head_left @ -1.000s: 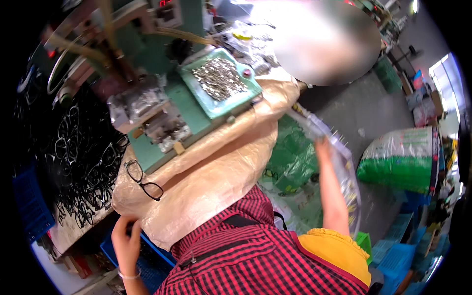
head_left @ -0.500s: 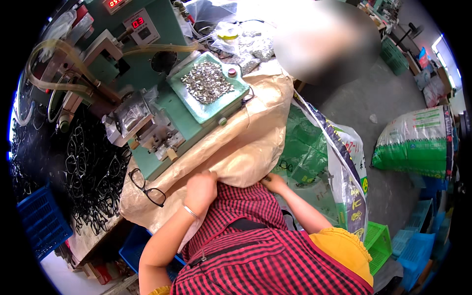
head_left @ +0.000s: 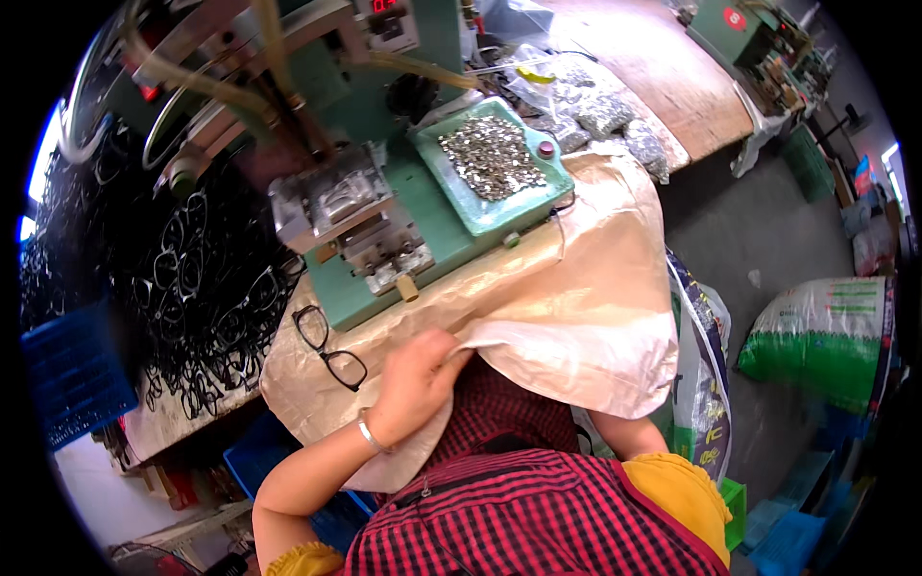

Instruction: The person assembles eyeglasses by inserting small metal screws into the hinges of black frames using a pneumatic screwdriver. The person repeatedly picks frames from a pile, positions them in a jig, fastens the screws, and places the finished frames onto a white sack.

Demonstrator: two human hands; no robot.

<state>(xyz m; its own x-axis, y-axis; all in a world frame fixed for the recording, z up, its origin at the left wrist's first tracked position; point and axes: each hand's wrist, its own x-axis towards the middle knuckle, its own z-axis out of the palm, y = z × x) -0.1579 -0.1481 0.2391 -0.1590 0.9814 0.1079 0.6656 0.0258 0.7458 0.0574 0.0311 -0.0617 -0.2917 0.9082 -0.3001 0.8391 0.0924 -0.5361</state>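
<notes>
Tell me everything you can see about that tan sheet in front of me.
The tan sheet looks like thin, slightly shiny plastic or coated paper, creased throughout. It spreads from under the green machine and drapes toward the checked apron. The left hand grips its raised near edge, and the right forearm runs out of sight beneath. A black glasses frame lies on its left part.

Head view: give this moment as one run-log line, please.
left hand: gripping tan sheet edge | right hand: hidden beneath sheet | near left: black glasses on sheet | rest: green machine, tray of silvery pieces
</notes>
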